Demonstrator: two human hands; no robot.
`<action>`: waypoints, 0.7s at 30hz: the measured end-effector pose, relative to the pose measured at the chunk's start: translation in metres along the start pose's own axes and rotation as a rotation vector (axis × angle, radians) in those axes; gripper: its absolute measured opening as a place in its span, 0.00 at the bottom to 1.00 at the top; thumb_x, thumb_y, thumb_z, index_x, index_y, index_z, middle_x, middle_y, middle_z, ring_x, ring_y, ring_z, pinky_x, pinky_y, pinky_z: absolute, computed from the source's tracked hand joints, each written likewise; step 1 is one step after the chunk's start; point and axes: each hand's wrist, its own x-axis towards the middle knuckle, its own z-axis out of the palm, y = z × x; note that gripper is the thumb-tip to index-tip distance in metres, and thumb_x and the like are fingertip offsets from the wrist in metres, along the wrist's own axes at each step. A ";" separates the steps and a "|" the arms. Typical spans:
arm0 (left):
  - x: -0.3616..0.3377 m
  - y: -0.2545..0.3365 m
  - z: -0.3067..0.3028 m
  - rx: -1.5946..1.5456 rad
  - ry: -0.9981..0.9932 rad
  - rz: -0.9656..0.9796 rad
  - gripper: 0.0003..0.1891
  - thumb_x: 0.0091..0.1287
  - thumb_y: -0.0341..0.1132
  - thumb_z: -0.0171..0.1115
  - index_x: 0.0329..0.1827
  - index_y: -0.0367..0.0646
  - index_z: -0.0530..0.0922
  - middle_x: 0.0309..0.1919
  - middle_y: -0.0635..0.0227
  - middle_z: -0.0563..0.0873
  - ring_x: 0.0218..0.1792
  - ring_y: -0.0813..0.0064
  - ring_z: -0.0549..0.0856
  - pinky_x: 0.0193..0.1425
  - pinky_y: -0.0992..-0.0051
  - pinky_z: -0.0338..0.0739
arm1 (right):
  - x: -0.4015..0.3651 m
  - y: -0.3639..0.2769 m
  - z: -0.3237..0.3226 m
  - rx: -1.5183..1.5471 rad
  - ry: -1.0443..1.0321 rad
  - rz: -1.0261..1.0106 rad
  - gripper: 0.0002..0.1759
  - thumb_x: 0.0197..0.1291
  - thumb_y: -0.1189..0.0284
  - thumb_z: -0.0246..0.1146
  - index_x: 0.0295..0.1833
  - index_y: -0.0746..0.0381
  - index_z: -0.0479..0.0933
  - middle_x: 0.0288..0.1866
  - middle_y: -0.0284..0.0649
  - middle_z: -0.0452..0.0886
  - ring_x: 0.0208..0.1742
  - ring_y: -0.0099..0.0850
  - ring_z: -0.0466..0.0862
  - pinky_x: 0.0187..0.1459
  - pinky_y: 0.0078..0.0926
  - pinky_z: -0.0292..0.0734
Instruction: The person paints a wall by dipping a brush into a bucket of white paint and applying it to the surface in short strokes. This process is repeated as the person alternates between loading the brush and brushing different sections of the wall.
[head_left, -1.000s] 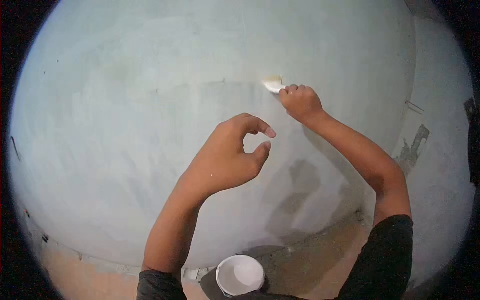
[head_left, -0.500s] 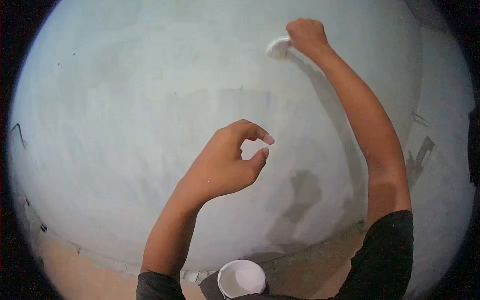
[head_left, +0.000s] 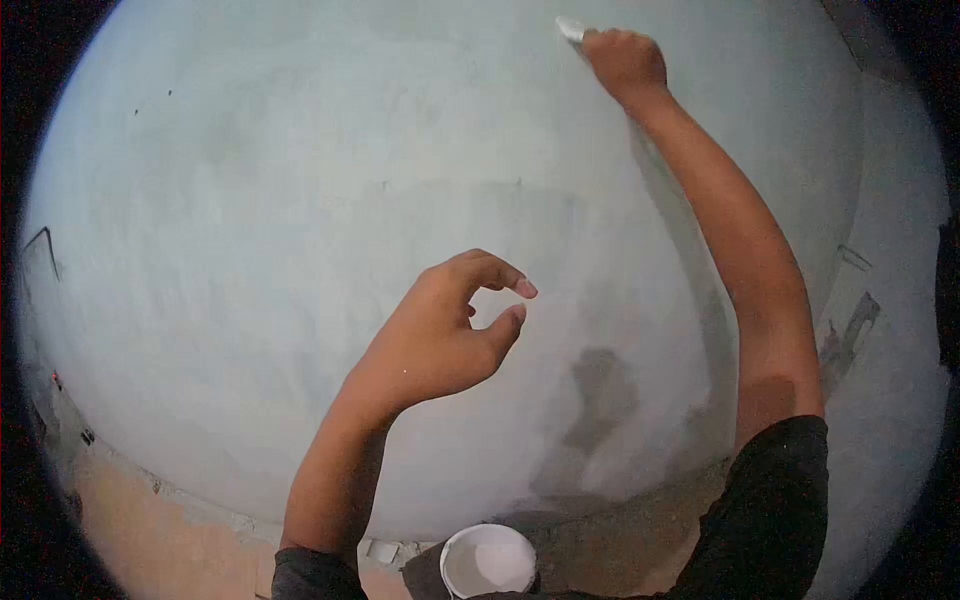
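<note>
High up on the right, my right hand (head_left: 628, 68) is closed around a paintbrush (head_left: 571, 30). Its white, paint-covered bristles point up and left against the pale wall (head_left: 300, 220); the handle is hidden in my fist. My left hand (head_left: 450, 325) hovers before the middle of the wall, empty, with thumb and index finger curved and a gap between their tips. Below it, at the bottom edge, stands a white bucket (head_left: 488, 560) with pale paint inside.
A brownish floor (head_left: 170, 530) runs along the wall's foot. Small debris (head_left: 382, 551) lies left of the bucket. At right, a second wall surface (head_left: 895, 330) has a dark patch (head_left: 852, 325). A thin bent wire or line (head_left: 45, 245) shows at far left.
My right hand has moved the paintbrush upward along the wall, and the bristles have turned from facing sideways to pointing up-left. My left hand has shifted slightly left and down.
</note>
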 end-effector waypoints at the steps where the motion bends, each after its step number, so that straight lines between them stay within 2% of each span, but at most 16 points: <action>1: 0.000 0.001 0.000 0.001 -0.004 -0.010 0.09 0.65 0.29 0.62 0.46 0.41 0.82 0.46 0.64 0.85 0.51 0.67 0.83 0.56 0.64 0.78 | -0.010 -0.009 -0.004 0.005 -0.017 -0.047 0.04 0.54 0.75 0.61 0.29 0.58 0.79 0.23 0.42 0.84 0.26 0.35 0.87 0.24 0.31 0.82; 4: 0.001 -0.006 0.002 -0.016 -0.010 0.005 0.08 0.65 0.29 0.62 0.46 0.41 0.82 0.46 0.64 0.86 0.51 0.68 0.83 0.55 0.65 0.79 | -0.046 -0.032 -0.022 0.118 -0.039 -0.176 0.03 0.50 0.74 0.61 0.26 0.59 0.78 0.20 0.42 0.82 0.22 0.34 0.85 0.21 0.32 0.79; 6: 0.001 -0.011 0.003 -0.047 -0.005 0.018 0.08 0.65 0.30 0.62 0.46 0.41 0.81 0.46 0.64 0.86 0.50 0.69 0.83 0.55 0.65 0.78 | -0.073 -0.049 -0.042 0.207 -0.089 -0.263 0.04 0.49 0.72 0.62 0.24 0.56 0.78 0.23 0.42 0.83 0.22 0.35 0.85 0.23 0.34 0.79; 7: 0.001 -0.010 0.003 -0.051 -0.010 0.018 0.08 0.65 0.30 0.62 0.46 0.41 0.81 0.46 0.64 0.86 0.50 0.69 0.83 0.55 0.65 0.78 | -0.085 -0.061 -0.050 0.250 -0.173 -0.260 0.05 0.46 0.75 0.64 0.21 0.58 0.78 0.21 0.41 0.82 0.25 0.37 0.86 0.27 0.35 0.81; 10: 0.002 -0.004 0.001 -0.039 -0.013 0.003 0.09 0.65 0.30 0.62 0.46 0.41 0.81 0.46 0.64 0.86 0.50 0.67 0.83 0.55 0.66 0.78 | -0.103 -0.066 -0.071 0.290 -0.304 -0.320 0.04 0.45 0.73 0.66 0.22 0.58 0.80 0.23 0.40 0.83 0.27 0.38 0.87 0.31 0.36 0.82; 12: 0.002 -0.001 0.000 -0.046 -0.017 0.013 0.09 0.65 0.30 0.62 0.46 0.41 0.81 0.46 0.64 0.86 0.50 0.67 0.83 0.55 0.65 0.78 | -0.096 -0.059 -0.078 0.357 -0.527 -0.259 0.04 0.45 0.70 0.69 0.27 0.58 0.82 0.28 0.41 0.85 0.33 0.38 0.87 0.37 0.38 0.82; 13: 0.002 0.001 -0.001 -0.049 -0.015 0.023 0.08 0.65 0.30 0.62 0.46 0.41 0.81 0.46 0.64 0.86 0.50 0.66 0.83 0.55 0.65 0.78 | -0.088 -0.053 -0.077 0.359 -0.523 -0.261 0.04 0.45 0.70 0.69 0.27 0.58 0.82 0.28 0.41 0.85 0.33 0.38 0.87 0.37 0.38 0.82; 15: 0.001 0.005 -0.004 -0.031 -0.030 0.027 0.08 0.64 0.30 0.62 0.45 0.41 0.82 0.46 0.64 0.85 0.50 0.66 0.83 0.55 0.65 0.78 | -0.063 -0.036 -0.067 0.316 -0.520 -0.097 0.10 0.45 0.64 0.74 0.30 0.57 0.83 0.29 0.40 0.84 0.36 0.38 0.86 0.38 0.39 0.79; 17: 0.000 0.009 -0.006 -0.014 -0.044 0.031 0.08 0.64 0.30 0.62 0.45 0.42 0.82 0.46 0.64 0.85 0.51 0.66 0.83 0.55 0.65 0.78 | -0.034 -0.019 -0.059 0.345 -0.504 -0.033 0.13 0.46 0.61 0.75 0.30 0.58 0.83 0.32 0.40 0.85 0.38 0.39 0.86 0.38 0.42 0.78; 20: -0.001 0.012 -0.007 -0.051 -0.042 0.021 0.08 0.64 0.29 0.62 0.45 0.42 0.82 0.46 0.64 0.85 0.51 0.66 0.83 0.55 0.65 0.78 | 0.002 -0.001 -0.036 0.393 -0.420 -0.066 0.12 0.45 0.61 0.75 0.31 0.57 0.83 0.32 0.40 0.85 0.39 0.40 0.85 0.38 0.44 0.76; 21: -0.001 0.012 -0.006 -0.045 -0.042 0.021 0.08 0.63 0.29 0.62 0.45 0.42 0.82 0.47 0.64 0.85 0.51 0.66 0.83 0.55 0.65 0.78 | 0.013 0.005 -0.028 0.333 -0.291 -0.078 0.10 0.48 0.63 0.73 0.31 0.56 0.83 0.31 0.40 0.85 0.37 0.39 0.86 0.36 0.42 0.77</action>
